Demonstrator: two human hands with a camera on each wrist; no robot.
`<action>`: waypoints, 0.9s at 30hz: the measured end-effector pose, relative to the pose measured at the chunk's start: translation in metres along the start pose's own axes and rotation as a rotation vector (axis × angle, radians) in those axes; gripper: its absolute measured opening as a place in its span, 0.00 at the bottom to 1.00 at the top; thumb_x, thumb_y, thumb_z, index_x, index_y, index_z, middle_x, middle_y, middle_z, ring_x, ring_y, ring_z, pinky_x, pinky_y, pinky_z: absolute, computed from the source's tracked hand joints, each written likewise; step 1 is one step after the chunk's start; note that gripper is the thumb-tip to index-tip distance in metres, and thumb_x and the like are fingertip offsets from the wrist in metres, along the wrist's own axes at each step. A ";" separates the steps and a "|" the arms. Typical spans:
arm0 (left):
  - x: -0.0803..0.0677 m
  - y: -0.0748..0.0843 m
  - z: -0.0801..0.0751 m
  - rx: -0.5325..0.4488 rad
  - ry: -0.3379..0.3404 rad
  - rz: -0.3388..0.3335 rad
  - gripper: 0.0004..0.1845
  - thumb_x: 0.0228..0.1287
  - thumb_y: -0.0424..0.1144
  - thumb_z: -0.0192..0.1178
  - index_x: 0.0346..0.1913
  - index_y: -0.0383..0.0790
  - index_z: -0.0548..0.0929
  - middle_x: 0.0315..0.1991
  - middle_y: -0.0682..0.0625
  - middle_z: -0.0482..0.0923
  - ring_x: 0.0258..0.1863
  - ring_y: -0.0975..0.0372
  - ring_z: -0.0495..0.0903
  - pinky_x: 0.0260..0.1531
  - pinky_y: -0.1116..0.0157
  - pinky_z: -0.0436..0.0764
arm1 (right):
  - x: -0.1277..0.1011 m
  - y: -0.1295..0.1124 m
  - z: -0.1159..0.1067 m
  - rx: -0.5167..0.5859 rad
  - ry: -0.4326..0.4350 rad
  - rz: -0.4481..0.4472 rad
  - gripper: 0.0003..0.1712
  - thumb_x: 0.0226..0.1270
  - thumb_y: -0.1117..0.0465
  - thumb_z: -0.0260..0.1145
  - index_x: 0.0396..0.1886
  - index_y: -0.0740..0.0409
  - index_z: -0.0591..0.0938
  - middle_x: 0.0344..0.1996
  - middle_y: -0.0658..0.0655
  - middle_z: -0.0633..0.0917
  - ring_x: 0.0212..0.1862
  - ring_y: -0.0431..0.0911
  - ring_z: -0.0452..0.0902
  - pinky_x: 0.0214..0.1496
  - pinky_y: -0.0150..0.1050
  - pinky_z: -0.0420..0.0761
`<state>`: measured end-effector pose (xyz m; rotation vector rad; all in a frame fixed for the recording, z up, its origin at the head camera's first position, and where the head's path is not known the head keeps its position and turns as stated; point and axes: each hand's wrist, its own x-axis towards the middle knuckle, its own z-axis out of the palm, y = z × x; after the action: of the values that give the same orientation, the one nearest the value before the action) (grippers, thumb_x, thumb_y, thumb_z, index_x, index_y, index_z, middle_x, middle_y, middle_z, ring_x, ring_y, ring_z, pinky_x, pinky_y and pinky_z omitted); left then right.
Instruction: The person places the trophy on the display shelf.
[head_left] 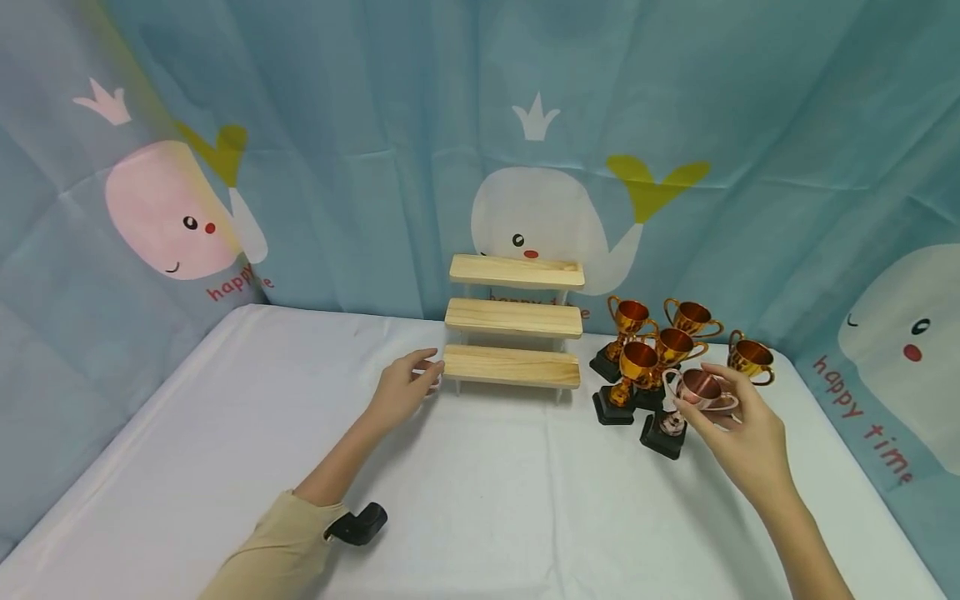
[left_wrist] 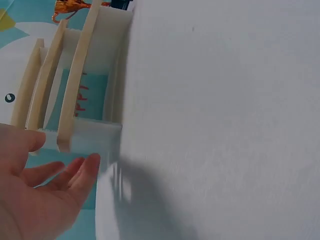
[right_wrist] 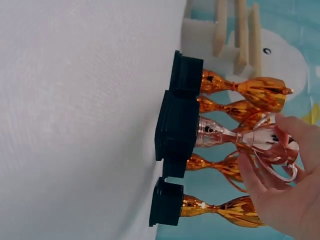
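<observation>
My right hand (head_left: 752, 437) grips a rose-pink trophy cup (right_wrist: 270, 140) by its bowl, between thumb and fingers. Its black square base (head_left: 664, 435) is at the bottom, slightly tilted in the head view. Several gold trophies (head_left: 639, 360) with black bases stand close behind and beside it. My left hand (head_left: 400, 390) is at the left end of a three-step wooden display stand (head_left: 513, 367). In the left wrist view its fingers (left_wrist: 85, 182) are loosely bent beside the ends of the boards (left_wrist: 75, 95), with nothing held.
A white cloth (head_left: 480, 475) covers the table. Blue curtain (head_left: 337, 167) with printed whales hangs behind and along both sides. One gold trophy (head_left: 750, 357) stands at the far right, partly behind my right hand. A black wrist camera (head_left: 360, 525) sits by the left sleeve.
</observation>
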<state>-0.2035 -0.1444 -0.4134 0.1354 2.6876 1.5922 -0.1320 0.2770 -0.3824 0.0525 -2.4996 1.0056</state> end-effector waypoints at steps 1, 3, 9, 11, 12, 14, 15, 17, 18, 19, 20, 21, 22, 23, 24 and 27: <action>0.000 0.000 0.001 -0.021 0.007 -0.005 0.26 0.83 0.39 0.56 0.73 0.24 0.71 0.57 0.29 0.82 0.50 0.42 0.88 0.50 0.53 0.93 | -0.001 0.000 0.000 0.016 -0.001 0.014 0.36 0.64 0.67 0.79 0.70 0.61 0.75 0.44 0.61 0.83 0.37 0.20 0.71 0.41 0.09 0.77; 0.001 0.000 0.004 -0.065 0.018 -0.022 0.25 0.83 0.37 0.55 0.73 0.23 0.72 0.57 0.28 0.82 0.51 0.41 0.88 0.52 0.54 0.92 | -0.002 0.000 0.001 0.035 -0.008 0.031 0.37 0.65 0.67 0.78 0.71 0.61 0.74 0.48 0.63 0.83 0.37 0.19 0.71 0.41 0.09 0.77; 0.001 -0.001 0.013 -0.299 0.023 -0.104 0.24 0.83 0.31 0.53 0.73 0.21 0.69 0.60 0.26 0.79 0.55 0.42 0.86 0.54 0.62 0.91 | -0.003 0.001 0.000 0.065 -0.007 0.045 0.38 0.65 0.69 0.78 0.72 0.63 0.73 0.53 0.67 0.82 0.38 0.16 0.71 0.40 0.09 0.77; 0.000 -0.001 0.015 -0.372 0.021 -0.127 0.25 0.83 0.30 0.53 0.74 0.20 0.68 0.61 0.24 0.77 0.55 0.44 0.86 0.55 0.65 0.90 | -0.003 0.001 -0.001 0.071 0.000 0.046 0.38 0.65 0.70 0.78 0.72 0.63 0.73 0.53 0.67 0.82 0.38 0.17 0.72 0.40 0.10 0.78; 0.000 -0.001 0.016 -0.401 0.022 -0.140 0.25 0.83 0.30 0.52 0.74 0.20 0.67 0.62 0.24 0.77 0.55 0.46 0.86 0.55 0.66 0.89 | -0.004 0.001 -0.002 0.070 0.002 0.047 0.38 0.65 0.70 0.78 0.72 0.63 0.73 0.52 0.66 0.82 0.38 0.17 0.72 0.40 0.10 0.78; 0.000 -0.002 0.017 -0.442 0.024 -0.159 0.25 0.83 0.31 0.52 0.75 0.21 0.66 0.64 0.24 0.76 0.55 0.48 0.86 0.55 0.67 0.89 | -0.004 0.000 -0.003 0.082 0.005 0.048 0.37 0.65 0.70 0.78 0.72 0.64 0.73 0.52 0.65 0.82 0.39 0.17 0.73 0.40 0.10 0.79; 0.000 -0.002 0.018 -0.462 0.021 -0.165 0.25 0.83 0.31 0.52 0.75 0.21 0.66 0.64 0.24 0.76 0.56 0.48 0.86 0.56 0.68 0.88 | -0.004 0.000 -0.004 0.079 0.007 0.050 0.37 0.65 0.70 0.78 0.72 0.64 0.73 0.52 0.64 0.82 0.39 0.17 0.73 0.40 0.11 0.79; 0.000 -0.003 0.019 -0.492 0.022 -0.176 0.26 0.83 0.31 0.52 0.76 0.22 0.65 0.65 0.24 0.75 0.58 0.48 0.85 0.57 0.68 0.88 | -0.005 -0.001 -0.006 0.082 0.012 0.045 0.37 0.65 0.70 0.77 0.72 0.65 0.73 0.51 0.60 0.82 0.39 0.17 0.73 0.41 0.11 0.80; 0.000 -0.003 0.020 -0.510 0.023 -0.185 0.26 0.83 0.31 0.52 0.76 0.23 0.65 0.66 0.25 0.75 0.59 0.48 0.84 0.57 0.69 0.87 | -0.005 -0.001 -0.007 0.087 0.016 0.044 0.37 0.65 0.70 0.77 0.71 0.64 0.74 0.50 0.55 0.82 0.39 0.18 0.74 0.41 0.11 0.80; -0.001 -0.004 0.020 -0.527 0.023 -0.187 0.26 0.83 0.31 0.53 0.77 0.23 0.65 0.66 0.25 0.75 0.60 0.48 0.84 0.57 0.69 0.87 | -0.005 -0.002 -0.008 0.090 0.021 0.039 0.36 0.65 0.70 0.77 0.71 0.65 0.74 0.49 0.51 0.82 0.39 0.18 0.74 0.41 0.11 0.80; -0.001 -0.004 0.020 -0.546 0.025 -0.193 0.27 0.83 0.31 0.53 0.77 0.23 0.65 0.67 0.25 0.74 0.60 0.48 0.83 0.57 0.70 0.87 | -0.006 -0.003 -0.008 0.088 0.027 0.033 0.36 0.64 0.70 0.78 0.71 0.64 0.74 0.48 0.45 0.81 0.39 0.18 0.74 0.42 0.11 0.80; 0.000 -0.005 0.021 -0.564 0.029 -0.198 0.27 0.83 0.31 0.53 0.77 0.23 0.65 0.67 0.25 0.74 0.60 0.49 0.83 0.57 0.70 0.87 | -0.006 -0.003 -0.009 0.089 0.031 0.026 0.36 0.64 0.71 0.78 0.70 0.64 0.75 0.47 0.39 0.80 0.39 0.18 0.75 0.42 0.11 0.80; 0.000 -0.005 0.021 -0.582 0.033 -0.206 0.27 0.83 0.31 0.53 0.77 0.23 0.65 0.68 0.25 0.74 0.59 0.51 0.84 0.57 0.71 0.87 | -0.006 -0.004 -0.010 0.093 0.035 0.015 0.36 0.63 0.71 0.78 0.70 0.64 0.75 0.46 0.35 0.79 0.39 0.18 0.75 0.42 0.11 0.80; 0.000 -0.006 0.021 -0.599 0.035 -0.213 0.26 0.83 0.31 0.53 0.77 0.24 0.65 0.68 0.26 0.73 0.58 0.53 0.84 0.57 0.72 0.87 | -0.006 -0.005 -0.011 0.094 0.038 0.009 0.36 0.62 0.72 0.78 0.70 0.64 0.75 0.45 0.30 0.77 0.39 0.19 0.75 0.43 0.11 0.80; 0.001 -0.006 0.021 -0.616 0.039 -0.220 0.26 0.83 0.31 0.53 0.77 0.24 0.65 0.68 0.26 0.73 0.57 0.55 0.84 0.57 0.72 0.87 | -0.006 -0.005 -0.012 0.096 0.040 0.000 0.36 0.62 0.73 0.78 0.69 0.64 0.76 0.44 0.28 0.76 0.39 0.19 0.75 0.43 0.11 0.80; 0.002 -0.008 0.021 -0.657 0.040 -0.225 0.26 0.83 0.31 0.53 0.77 0.25 0.65 0.70 0.28 0.71 0.55 0.60 0.83 0.57 0.73 0.86 | -0.006 -0.008 -0.014 0.106 0.038 -0.018 0.36 0.61 0.74 0.78 0.69 0.64 0.76 0.43 0.27 0.76 0.40 0.21 0.76 0.45 0.11 0.80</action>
<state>-0.2044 -0.1295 -0.4301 -0.2007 1.9637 2.2866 -0.1196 0.2792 -0.3710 0.0881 -2.4062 1.1206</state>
